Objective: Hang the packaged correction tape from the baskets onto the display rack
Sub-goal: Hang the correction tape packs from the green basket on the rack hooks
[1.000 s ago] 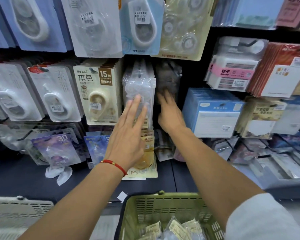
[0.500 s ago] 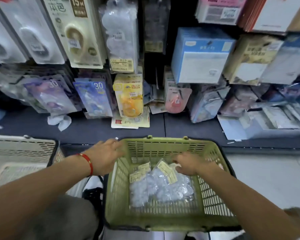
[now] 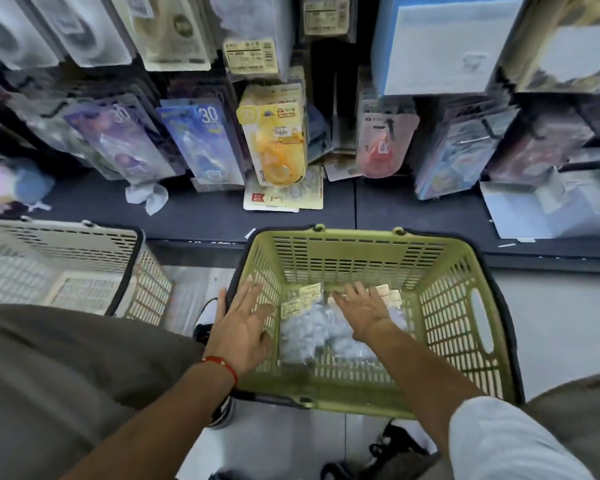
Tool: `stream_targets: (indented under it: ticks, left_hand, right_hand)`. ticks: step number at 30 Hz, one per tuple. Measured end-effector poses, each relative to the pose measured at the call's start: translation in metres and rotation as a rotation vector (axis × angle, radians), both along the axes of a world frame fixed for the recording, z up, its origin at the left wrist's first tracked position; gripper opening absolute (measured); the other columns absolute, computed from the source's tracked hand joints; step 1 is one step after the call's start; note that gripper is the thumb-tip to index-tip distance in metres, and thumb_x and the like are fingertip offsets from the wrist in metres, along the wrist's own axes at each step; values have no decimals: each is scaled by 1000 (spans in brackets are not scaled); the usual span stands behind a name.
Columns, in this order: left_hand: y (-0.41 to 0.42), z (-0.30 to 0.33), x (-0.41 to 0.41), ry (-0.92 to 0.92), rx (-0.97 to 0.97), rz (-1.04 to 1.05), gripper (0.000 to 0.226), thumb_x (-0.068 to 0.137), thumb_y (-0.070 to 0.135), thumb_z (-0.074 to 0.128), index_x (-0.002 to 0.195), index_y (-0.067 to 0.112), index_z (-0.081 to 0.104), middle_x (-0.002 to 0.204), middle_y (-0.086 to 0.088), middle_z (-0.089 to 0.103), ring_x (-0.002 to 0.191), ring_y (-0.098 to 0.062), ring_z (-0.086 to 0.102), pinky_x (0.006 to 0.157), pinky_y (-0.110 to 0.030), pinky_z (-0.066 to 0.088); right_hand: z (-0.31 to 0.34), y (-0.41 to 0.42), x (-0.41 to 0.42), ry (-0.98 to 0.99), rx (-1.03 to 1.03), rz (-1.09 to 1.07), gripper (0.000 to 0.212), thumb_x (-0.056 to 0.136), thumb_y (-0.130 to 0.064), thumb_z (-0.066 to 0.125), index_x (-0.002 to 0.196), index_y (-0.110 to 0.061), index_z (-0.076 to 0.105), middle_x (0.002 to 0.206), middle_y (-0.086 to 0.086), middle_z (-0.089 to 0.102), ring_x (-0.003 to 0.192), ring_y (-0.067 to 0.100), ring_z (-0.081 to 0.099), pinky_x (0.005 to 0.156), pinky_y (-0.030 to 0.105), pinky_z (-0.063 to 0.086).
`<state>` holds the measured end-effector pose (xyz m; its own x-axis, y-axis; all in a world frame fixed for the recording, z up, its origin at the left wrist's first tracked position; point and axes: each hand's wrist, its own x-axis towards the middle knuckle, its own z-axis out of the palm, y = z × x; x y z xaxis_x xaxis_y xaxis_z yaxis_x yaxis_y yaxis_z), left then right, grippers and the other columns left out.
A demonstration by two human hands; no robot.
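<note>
Beneath spread, empty fingers (image 3: 352,295), clear plastic correction-tape packets (image 3: 312,332) are lying in a green slatted plastic basket (image 3: 440,299); their slippery wrap is likely risking a fumbled pickup.

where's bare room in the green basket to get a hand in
Free: the right half of the green basket, between the clear packets and its right wall. Crowded: the left half, under the left hand and right hand.

Pale, smooth floor (image 3: 551,323) across the near ground, and a dark shelf ledge (image 3: 201,216) runs left to right beyond it. Far side, shadowy black backing (image 3: 329,81) shows between the hanging stock; light is dim, even.
</note>
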<state>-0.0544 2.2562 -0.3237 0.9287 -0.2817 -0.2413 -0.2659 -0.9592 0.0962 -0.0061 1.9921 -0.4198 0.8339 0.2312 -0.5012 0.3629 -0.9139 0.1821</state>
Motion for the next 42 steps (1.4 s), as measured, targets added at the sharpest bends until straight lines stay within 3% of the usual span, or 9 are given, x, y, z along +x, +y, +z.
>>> stream_targets:
  ticks: [2, 10, 14, 17, 20, 23, 29, 34, 42]
  left_hand:
    - [-4, 1, -1, -9, 12, 20, 48, 89, 26, 63, 137, 28, 60, 171, -3, 24, 163, -23, 0, 128, -60, -3]
    - [-25, 3, -6, -68, -79, 113, 46, 91, 23, 65, 137, 23, 63, 164, -8, 38, 163, -28, 7, 128, -53, -13]
    - [-54, 12, -7, 84, -513, 345, 36, 94, 15, 69, 130, 17, 68, 149, -7, 54, 150, -28, 38, 121, -26, 24]
    - [-82, 24, -13, 488, -981, 647, 41, 93, 30, 79, 130, 19, 66, 142, -4, 63, 129, -22, 60, 112, -30, 44]
    - [-92, 29, -12, 756, -1385, 814, 58, 89, 48, 79, 140, 39, 51, 137, 0, 67, 116, -21, 70, 104, -45, 56]
    - [-75, 35, 2, 622, -1506, 874, 38, 101, 27, 69, 124, 50, 51, 129, -2, 72, 104, -27, 76, 81, -46, 65]
    - [-50, 22, 7, 495, -1580, 973, 47, 102, 5, 62, 134, 39, 52, 122, -3, 75, 87, -21, 80, 59, -33, 63]
    - [-40, 1, 1, 507, -1502, 932, 55, 101, 6, 63, 139, 43, 50, 115, 0, 79, 93, -22, 80, 64, -31, 63]
    - [-42, -6, 6, 498, -1429, 980, 60, 97, 4, 69, 138, 44, 50, 104, 4, 81, 91, -20, 80, 67, -34, 63]
  right_hand:
    - [-4, -4, -2, -3, -35, -1, 92, 80, -46, 86, 153, -15, 40, 153, 12, 37, 141, 31, 36, 116, 49, 33]
    - [24, -44, -23, 47, 106, -210, 107, 81, -54, 81, 160, -9, 25, 162, 13, 38, 151, 31, 35, 128, 46, 22]
    - [72, -80, -35, 75, 445, -566, 96, 75, -46, 88, 151, -12, 39, 144, 13, 56, 126, 29, 59, 103, 37, 51]
    - [103, -67, -43, 84, 898, -761, 78, 73, -41, 93, 136, -23, 48, 117, -1, 68, 92, 12, 71, 72, 28, 61]
    - [121, -26, -41, 269, 1158, -766, 90, 61, -74, 87, 135, -35, 53, 128, -12, 64, 112, 7, 67, 92, 31, 58]
    - [118, -7, -29, 526, 1242, -706, 69, 75, -89, 65, 132, -51, 64, 137, -21, 64, 124, 1, 61, 102, 32, 55]
    - [48, -35, 7, 21, 457, -618, 36, 108, -41, 51, 137, -24, 65, 138, 11, 66, 126, 33, 62, 108, 47, 50]
    - [-14, -8, 4, 202, 268, -415, 94, 101, -49, 63, 168, -17, 6, 175, 12, 16, 161, 33, 16, 128, 57, 13]
    - [-2, -8, 12, 237, 140, -566, 88, 80, -45, 89, 148, -12, 44, 163, 25, 30, 150, 41, 32, 116, 48, 38]
